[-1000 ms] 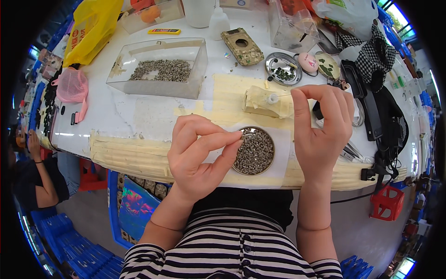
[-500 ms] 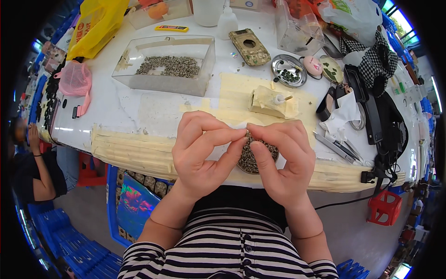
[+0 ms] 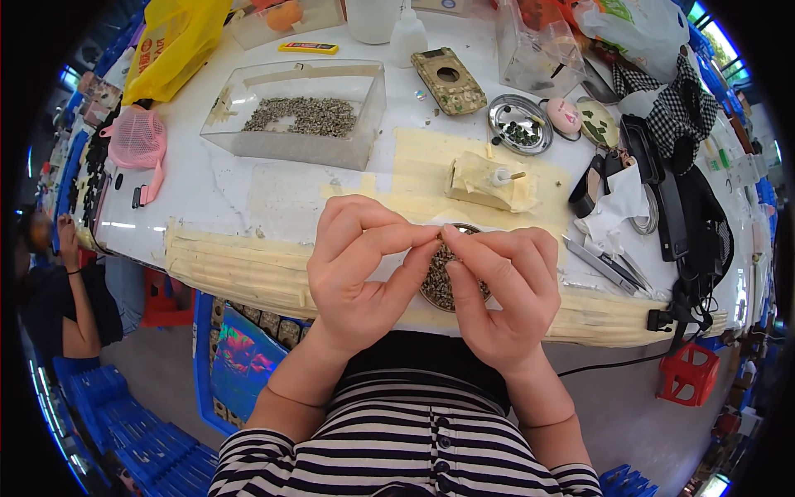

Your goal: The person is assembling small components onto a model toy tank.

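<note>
Left hand (image 3: 356, 269): raised over the near edge of the table (image 3: 207, 199), thumb and forefinger pinched together at the tips, the other fingers curled loosely above.
Right hand (image 3: 505, 286): opposite the left hand, thumb and forefinger likewise pressed together; its fingertips meet those of the left hand.
What is pinched: too small to tell; whatever lies between the four fingertips is hidden by them.
Round dish (image 3: 443, 286): directly beneath the two hands, partly covered by the right hand's fingers; it sits on the table and is filled with small grey-brown pieces.
Clear plastic tray (image 3: 298, 112): well beyond the left hand, toward the far side of the table; a layer of the same small grey pieces covers part of its floor.
Pale yellow block (image 3: 489, 182): just beyond the right hand, on a patch of yellowish tape; a small white peg stands on its top.
Metal bowl (image 3: 520, 124): farther out past the right hand, holding a few dark green bits.
Pink oval object (image 3: 565, 116): beside the metal bowl, on the side away from the left hand.
Black straps (image 3: 679, 224): to the outer side of the right hand, lying across the table's end.
Tweezers (image 3: 604, 265): just to the outer side of the right hand, flat on the table.
Pink mesh pouch (image 3: 137, 141): far to the outer side of the left hand.
Yellow bag (image 3: 170, 45): at the far corner beyond the left hand.
Striped shirt (image 3: 397, 447): below both wrists.
</note>
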The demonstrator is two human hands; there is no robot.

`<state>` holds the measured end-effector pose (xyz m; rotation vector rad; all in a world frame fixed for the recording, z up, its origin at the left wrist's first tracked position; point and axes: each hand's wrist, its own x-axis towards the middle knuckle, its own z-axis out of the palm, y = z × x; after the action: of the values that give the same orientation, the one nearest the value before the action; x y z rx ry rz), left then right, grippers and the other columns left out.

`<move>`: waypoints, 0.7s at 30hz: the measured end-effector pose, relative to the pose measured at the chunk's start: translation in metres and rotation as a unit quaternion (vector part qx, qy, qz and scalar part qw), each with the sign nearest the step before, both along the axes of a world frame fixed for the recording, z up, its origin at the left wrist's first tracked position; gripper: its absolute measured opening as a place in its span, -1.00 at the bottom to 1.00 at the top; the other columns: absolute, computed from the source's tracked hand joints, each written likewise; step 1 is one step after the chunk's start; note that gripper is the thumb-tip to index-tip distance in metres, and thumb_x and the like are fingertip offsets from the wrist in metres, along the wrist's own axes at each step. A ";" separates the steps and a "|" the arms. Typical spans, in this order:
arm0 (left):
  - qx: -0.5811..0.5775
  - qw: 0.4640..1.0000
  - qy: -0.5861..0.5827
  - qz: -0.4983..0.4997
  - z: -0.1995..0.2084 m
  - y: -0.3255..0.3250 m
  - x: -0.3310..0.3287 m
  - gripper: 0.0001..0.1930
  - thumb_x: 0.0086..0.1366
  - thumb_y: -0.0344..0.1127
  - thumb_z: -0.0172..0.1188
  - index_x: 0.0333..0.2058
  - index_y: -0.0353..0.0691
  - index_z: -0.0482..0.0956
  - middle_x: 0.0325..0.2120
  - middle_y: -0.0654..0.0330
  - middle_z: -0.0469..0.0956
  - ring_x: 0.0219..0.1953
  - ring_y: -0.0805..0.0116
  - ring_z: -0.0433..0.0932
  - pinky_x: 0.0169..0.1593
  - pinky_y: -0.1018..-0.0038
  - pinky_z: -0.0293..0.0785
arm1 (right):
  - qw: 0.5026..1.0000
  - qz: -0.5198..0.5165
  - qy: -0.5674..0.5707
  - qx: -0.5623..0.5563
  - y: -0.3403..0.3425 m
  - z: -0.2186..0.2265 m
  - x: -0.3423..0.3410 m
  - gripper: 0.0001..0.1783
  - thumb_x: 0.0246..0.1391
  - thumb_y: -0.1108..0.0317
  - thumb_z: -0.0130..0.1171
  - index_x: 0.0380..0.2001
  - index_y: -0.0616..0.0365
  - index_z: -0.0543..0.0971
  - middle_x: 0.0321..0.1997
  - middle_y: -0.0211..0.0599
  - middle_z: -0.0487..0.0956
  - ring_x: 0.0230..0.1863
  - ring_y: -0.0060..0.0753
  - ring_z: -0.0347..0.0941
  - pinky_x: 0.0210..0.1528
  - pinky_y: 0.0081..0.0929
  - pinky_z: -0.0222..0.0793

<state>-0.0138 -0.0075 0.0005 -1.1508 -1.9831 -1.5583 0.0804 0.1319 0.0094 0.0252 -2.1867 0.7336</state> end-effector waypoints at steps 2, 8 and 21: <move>0.009 1.000 0.006 -0.009 0.000 0.000 0.000 -0.75 -0.04 -0.56 0.45 -0.33 -0.19 0.72 -0.44 0.27 0.55 -0.33 0.27 0.46 -0.22 0.41 0.38 | 0.995 0.029 -0.037 -0.087 0.002 0.002 0.001 -0.69 -0.07 0.46 0.39 -0.17 0.10 0.73 -0.33 -0.42 0.62 -0.33 -0.38 0.42 -0.19 -0.44 0.27; 0.003 1.000 0.023 -0.019 0.002 0.002 0.000 -0.73 -0.04 -0.55 0.46 -0.31 -0.17 0.72 -0.44 0.30 0.55 -0.33 0.29 0.46 -0.22 0.40 0.37 | 0.948 0.120 -0.069 -0.287 0.004 -0.002 0.000 -0.77 0.01 0.49 0.35 -0.19 0.17 0.72 -0.34 -0.27 0.63 -0.32 -0.30 0.46 -0.18 -0.47 0.34; -0.005 1.000 0.027 0.002 -0.001 0.003 -0.001 -0.73 -0.06 -0.55 0.46 -0.32 -0.18 0.73 -0.43 0.27 0.55 -0.33 0.26 0.47 -0.25 0.40 0.38 | 0.997 0.030 -0.014 -0.064 0.003 -0.001 0.002 -0.64 -0.16 0.49 0.42 -0.18 0.07 0.74 -0.38 -0.47 0.60 -0.37 -0.39 0.41 -0.22 -0.45 0.23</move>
<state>-0.0146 -0.0048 -0.0001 -1.1795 -1.9581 -1.5008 0.0821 0.1347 0.0084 0.0157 -2.1684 0.9122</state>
